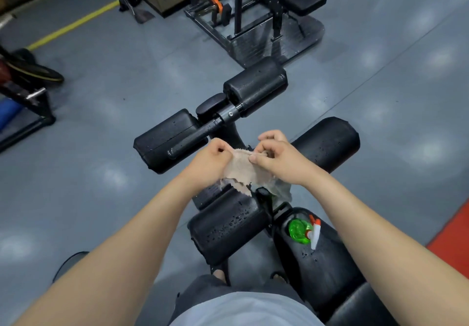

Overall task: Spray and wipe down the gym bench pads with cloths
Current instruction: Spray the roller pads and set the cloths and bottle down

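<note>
Cloth: beige with a ragged edge, held in the air between both hands. It is stretched roughly left to right, and its loose lower edge hangs just above the nearest pad.
Left hand: its fingers are curled tight and pinch the cloth's upper left edge.
Right hand: its fingers are curled, and thumb and forefinger pinch the cloth's right part, which is bunched beneath the hand.
Nearest pad: black and beaded with drops. It lies below the cloth and toward the person, with its long axis running across the body. The left hand looks slightly nearer to it.
Farther pads: a wet roller lies beyond the left hand and a long pad beyond the right.
Spray bottle: green with a white and orange nozzle. It lies on the seat pad under the right forearm, apart from both hands.
Step, as judged: the cloth is probably being spread or refolded for wiping, since the pads are already wet.
Coming move, as judged: bring the cloth down and back toward the body, then wipe along the pad's length.
</note>
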Motion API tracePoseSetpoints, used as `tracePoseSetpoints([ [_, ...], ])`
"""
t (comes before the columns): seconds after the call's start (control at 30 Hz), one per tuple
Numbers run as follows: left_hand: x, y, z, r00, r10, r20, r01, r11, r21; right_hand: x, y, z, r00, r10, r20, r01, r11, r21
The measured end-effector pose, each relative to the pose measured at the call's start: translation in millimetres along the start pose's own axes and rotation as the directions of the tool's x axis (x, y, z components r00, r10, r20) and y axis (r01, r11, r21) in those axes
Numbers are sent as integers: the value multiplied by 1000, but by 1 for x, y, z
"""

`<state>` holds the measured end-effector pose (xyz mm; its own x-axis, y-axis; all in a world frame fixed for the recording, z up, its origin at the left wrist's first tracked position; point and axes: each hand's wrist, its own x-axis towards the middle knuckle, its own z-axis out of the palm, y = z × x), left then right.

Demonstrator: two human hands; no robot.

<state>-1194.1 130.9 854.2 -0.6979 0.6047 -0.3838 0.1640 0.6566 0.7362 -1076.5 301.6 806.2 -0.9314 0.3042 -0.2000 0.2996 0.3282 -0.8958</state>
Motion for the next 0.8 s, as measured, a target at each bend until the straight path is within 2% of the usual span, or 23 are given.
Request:
tracePoseSetpoints([
  [0.13,13,-12,-43,997,-10,-77,16,997,72,27,-14,32,998,33,51,-33,999,-7],
  [0.27,35,-18,-86,987,45,-156,-13,980,200,54,-28,68,998,40,41,-43,995,94],
  [0.37,61,-22,-111,980,72,-185,-23,967,255,77,-33,85,989,126,-78,-107,971,213],
  [0.5,99,-25,-116,979,127,-159,-80,959,272,94,-35,87,911,333,-244,-230,900,370],
  [0.63,122,-26,-101,950,249,-188,-132,866,482,96,-31,86,833,474,-285,-345,847,404],
  [0.7,125,-22,-90,966,246,-83,-178,861,477,96,-27,89,822,496,-279,-367,837,405],
  [0.8,129,-16,-72,983,64,174,-139,876,461,93,-23,93,827,485,-286,-363,848,387],
])
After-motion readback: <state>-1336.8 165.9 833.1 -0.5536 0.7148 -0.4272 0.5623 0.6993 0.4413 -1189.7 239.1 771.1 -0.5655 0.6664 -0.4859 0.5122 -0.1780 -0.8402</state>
